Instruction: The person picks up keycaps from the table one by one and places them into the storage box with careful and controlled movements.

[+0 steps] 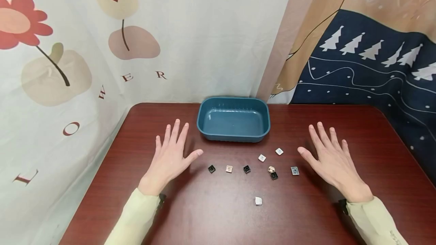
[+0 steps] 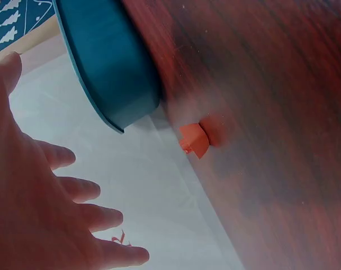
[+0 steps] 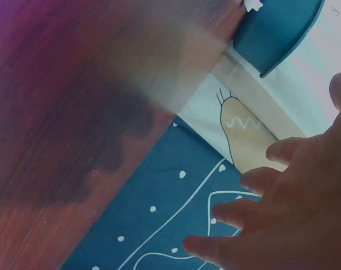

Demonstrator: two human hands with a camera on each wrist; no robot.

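Note:
My left hand (image 1: 167, 163) is held over the left side of the table, fingers straight and spread, holding nothing. On the right, my right hand (image 1: 332, 163) is spread the same way and also holds nothing. Between them lie several small square keycaps: a black keycap (image 1: 212, 169) nearest the left thumb, a beige keycap (image 1: 229, 169), another black keycap (image 1: 246, 169), and a grey-blue keycap (image 1: 295, 171) nearest the right hand. A beige keycap (image 1: 271, 169) lies against a black one (image 1: 274, 176). In the left wrist view, a small piece (image 2: 194, 140) looks orange.
A blue rectangular basin (image 1: 233, 138) stands at the table's back edge, with nothing seen inside. Two white keycaps lie before it, and a white keycap (image 1: 258, 201) sits closer to the front. Printed curtains (image 1: 211, 41) hang behind the dark red table (image 1: 204, 218).

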